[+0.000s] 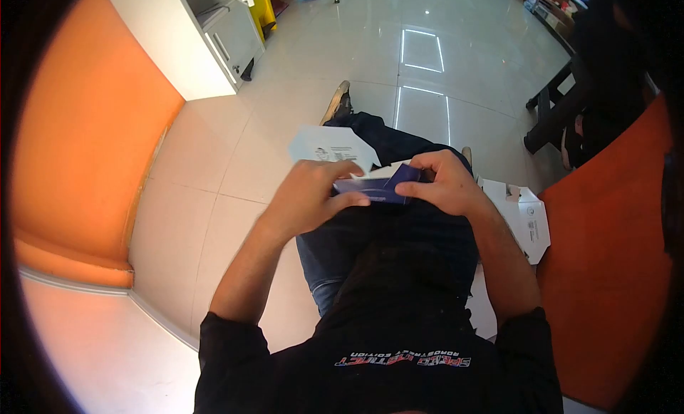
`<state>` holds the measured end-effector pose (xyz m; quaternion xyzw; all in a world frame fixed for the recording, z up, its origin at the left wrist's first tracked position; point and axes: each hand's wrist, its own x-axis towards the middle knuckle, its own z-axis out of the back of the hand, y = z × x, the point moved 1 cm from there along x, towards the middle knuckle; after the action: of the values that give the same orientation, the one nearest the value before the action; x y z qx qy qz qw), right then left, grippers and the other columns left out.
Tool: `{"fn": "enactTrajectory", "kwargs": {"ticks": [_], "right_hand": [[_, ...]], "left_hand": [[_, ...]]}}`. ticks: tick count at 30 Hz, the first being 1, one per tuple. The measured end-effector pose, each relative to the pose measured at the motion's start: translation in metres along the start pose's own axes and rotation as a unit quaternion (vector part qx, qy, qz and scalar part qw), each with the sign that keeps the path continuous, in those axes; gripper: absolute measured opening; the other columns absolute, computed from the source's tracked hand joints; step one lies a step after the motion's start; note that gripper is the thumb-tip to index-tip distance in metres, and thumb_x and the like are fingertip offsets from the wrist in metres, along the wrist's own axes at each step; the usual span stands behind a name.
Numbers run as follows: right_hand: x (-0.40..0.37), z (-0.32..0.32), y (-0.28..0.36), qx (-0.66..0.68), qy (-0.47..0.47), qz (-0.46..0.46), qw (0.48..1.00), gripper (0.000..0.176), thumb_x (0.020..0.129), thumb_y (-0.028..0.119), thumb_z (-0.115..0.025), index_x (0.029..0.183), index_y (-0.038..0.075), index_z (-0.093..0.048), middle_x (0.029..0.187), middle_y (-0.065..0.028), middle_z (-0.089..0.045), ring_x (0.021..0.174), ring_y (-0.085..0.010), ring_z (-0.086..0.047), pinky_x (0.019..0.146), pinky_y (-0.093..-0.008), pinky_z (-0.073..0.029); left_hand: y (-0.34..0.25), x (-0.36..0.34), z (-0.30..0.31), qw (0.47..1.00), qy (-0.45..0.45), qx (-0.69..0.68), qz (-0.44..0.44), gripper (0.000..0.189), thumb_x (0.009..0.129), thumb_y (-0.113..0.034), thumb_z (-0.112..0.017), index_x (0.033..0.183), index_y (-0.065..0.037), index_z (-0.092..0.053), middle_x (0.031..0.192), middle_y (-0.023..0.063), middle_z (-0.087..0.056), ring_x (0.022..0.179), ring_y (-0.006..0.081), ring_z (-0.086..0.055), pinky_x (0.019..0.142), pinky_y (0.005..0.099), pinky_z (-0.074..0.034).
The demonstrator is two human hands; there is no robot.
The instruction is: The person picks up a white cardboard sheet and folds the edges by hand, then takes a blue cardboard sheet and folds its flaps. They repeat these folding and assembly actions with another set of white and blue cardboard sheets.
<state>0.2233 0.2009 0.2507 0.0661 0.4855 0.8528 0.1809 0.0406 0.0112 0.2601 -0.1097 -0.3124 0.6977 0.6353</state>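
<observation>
Over my lap, both hands grip a small purple-blue cardboard box (pixel 377 189) with a white inside and partly folded flaps. My left hand (pixel 313 193) pinches its left end, thumb on the near face and fingers at the far edge. At the other end my right hand (pixel 445 184) presses a raised purple flap between thumb and fingers. Just beyond my left hand, a flat white cardboard piece (pixel 329 145) with small print rests by my leg. Another white printed cardboard piece (pixel 531 225) lies to the right of my right forearm.
An orange panel (pixel 85 129) stands on the left near a white cabinet (pixel 231 40). To the right are an orange surface (pixel 605 271) and a black stool-like leg frame (pixel 552 104). Shiny tiles (pixel 306 50) cover the floor ahead.
</observation>
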Motion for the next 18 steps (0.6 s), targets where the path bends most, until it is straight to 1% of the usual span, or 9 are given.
{"fn": "enactTrajectory", "kwargs": {"ticks": [2, 4, 5, 7, 9, 12, 14, 16, 18], "right_hand": [[-0.001, 0.006, -0.006, 0.001, -0.04, -0.007, 0.999, 0.029, 0.082, 0.022, -0.084, 0.096, -0.001, -0.076, 0.08, -0.0073, -0.071, 0.072, -0.0131, -0.064, 0.069, -0.0282, -0.049], [0.0, 0.007, -0.017, 0.093, -0.019, -0.003, 0.995, 0.027, 0.083, 0.02, -0.082, 0.096, -0.003, -0.075, 0.081, -0.0068, -0.072, 0.074, -0.0122, -0.063, 0.069, -0.0284, -0.049], [0.0, 0.006, -0.025, 0.097, -0.023, -0.005, 0.995, 0.027, 0.083, 0.02, -0.082, 0.096, -0.003, -0.075, 0.081, -0.0068, -0.072, 0.074, -0.0122, -0.063, 0.069, -0.0284, -0.049], [0.002, 0.004, -0.038, 0.132, -0.073, -0.017, 0.988, 0.027, 0.084, 0.019, -0.081, 0.096, -0.004, -0.075, 0.084, -0.0072, -0.072, 0.076, -0.0122, -0.064, 0.071, -0.0285, -0.049], [0.001, 0.005, -0.047, 0.127, -0.093, -0.032, 0.987, 0.027, 0.083, 0.02, -0.081, 0.096, -0.004, -0.075, 0.085, -0.0074, -0.072, 0.077, -0.0128, -0.064, 0.072, -0.0289, -0.05], [-0.003, 0.008, -0.053, 0.126, -0.111, -0.042, 0.985, 0.029, 0.083, 0.022, -0.082, 0.096, -0.004, -0.075, 0.087, -0.0082, -0.072, 0.078, -0.0143, -0.064, 0.074, -0.0303, -0.051], [-0.005, 0.009, -0.053, 0.132, -0.112, -0.039, 0.984, 0.031, 0.083, 0.023, -0.082, 0.095, -0.004, -0.074, 0.087, -0.0088, -0.072, 0.078, -0.0152, -0.065, 0.074, -0.0312, -0.051], [-0.005, 0.009, -0.052, 0.077, -0.114, -0.042, 0.99, 0.034, 0.082, 0.025, -0.083, 0.093, -0.005, -0.074, 0.084, -0.0115, -0.072, 0.076, -0.0179, -0.065, 0.075, -0.0332, -0.052], [-0.006, 0.009, -0.048, 0.029, -0.084, -0.042, 0.995, 0.034, 0.081, 0.025, -0.083, 0.092, -0.006, -0.074, 0.083, -0.014, -0.072, 0.075, -0.0201, -0.066, 0.075, -0.0337, -0.052]], "left_hand": [[0.011, -0.003, 0.006, 1.0, 0.006, 0.002, -0.002, 0.024, 0.083, -0.008, -0.08, 0.105, -0.003, -0.071, 0.098, 0.0119, -0.076, 0.09, 0.028, -0.074, 0.078, 0.0369, -0.056], [0.016, -0.002, 0.003, 1.0, 0.014, 0.001, -0.002, 0.024, 0.083, -0.005, -0.079, 0.106, -0.003, -0.071, 0.099, 0.0119, -0.076, 0.09, 0.0275, -0.074, 0.078, 0.0362, -0.057], [0.017, -0.003, 0.0, 1.0, 0.0, 0.021, 0.004, 0.024, 0.083, -0.001, -0.078, 0.106, -0.002, -0.071, 0.097, 0.0116, -0.076, 0.089, 0.0266, -0.074, 0.077, 0.0352, -0.057], [0.018, -0.004, -0.006, 0.999, -0.01, 0.042, 0.006, 0.024, 0.082, 0.003, -0.077, 0.105, -0.002, -0.07, 0.095, 0.0113, -0.076, 0.088, 0.0257, -0.074, 0.076, 0.0342, -0.057], [0.019, -0.006, -0.008, 0.998, -0.062, 0.006, 0.005, 0.022, 0.082, 0.006, -0.075, 0.102, -0.003, -0.071, 0.093, 0.0106, -0.076, 0.086, 0.0248, -0.074, 0.075, 0.0333, -0.057], [0.017, -0.009, -0.009, 0.998, -0.055, -0.036, -0.014, 0.02, 0.081, 0.007, -0.076, 0.098, -0.004, -0.071, 0.091, 0.0096, -0.076, 0.085, 0.0256, -0.074, 0.073, 0.0333, -0.056], [0.009, -0.006, -0.006, 0.999, -0.018, -0.007, -0.029, 0.019, 0.081, 0.007, -0.076, 0.095, -0.004, -0.071, 0.09, 0.0092, -0.076, 0.084, 0.0259, -0.074, 0.073, 0.0333, -0.056], [-0.002, 0.0, -0.004, 0.999, 0.016, 0.018, -0.042, 0.017, 0.08, 0.007, -0.076, 0.093, -0.004, -0.071, 0.09, 0.0088, -0.075, 0.083, 0.0262, -0.074, 0.072, 0.0332, -0.056], [-0.011, 0.01, -0.005, 0.985, 0.058, 0.08, -0.138, 0.02, 0.08, 0.007, -0.077, 0.096, -0.004, -0.07, 0.09, 0.0095, -0.075, 0.083, 0.0263, -0.073, 0.07, 0.0352, -0.055]]}}
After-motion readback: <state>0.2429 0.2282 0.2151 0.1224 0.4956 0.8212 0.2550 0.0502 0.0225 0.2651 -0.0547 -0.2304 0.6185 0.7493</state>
